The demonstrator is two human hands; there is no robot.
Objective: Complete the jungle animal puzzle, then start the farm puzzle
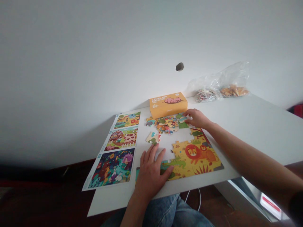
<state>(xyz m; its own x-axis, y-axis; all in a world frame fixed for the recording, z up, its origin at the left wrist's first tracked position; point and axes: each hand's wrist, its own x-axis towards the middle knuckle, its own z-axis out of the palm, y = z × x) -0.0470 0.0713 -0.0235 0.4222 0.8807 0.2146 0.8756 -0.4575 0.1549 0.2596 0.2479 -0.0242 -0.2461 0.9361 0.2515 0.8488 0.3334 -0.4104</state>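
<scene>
My left hand [152, 171] lies with its fingers spread over the lower left part of a partly joined jigsaw puzzle [189, 157], hiding some of it. The joined part shows two lions, a green crocodile and yellow ground. Just beyond my left fingertips is a loose puzzle piece [152, 137] in cream and green. My right hand [197, 119] reaches to the back of the table, its thumb and fingers closed on a pale blue and green puzzle piece [182, 119]. Beside it spreads a heap of loose puzzle pieces [167, 124], overlapping one another.
Behind the heap stands an orange puzzle box [168, 105]. A sheet with three pictures [110, 154] lies at the left, overhanging the edge of the white table [251, 126]. Clear plastic bags of pieces [233, 90] rest against the wall at the back right.
</scene>
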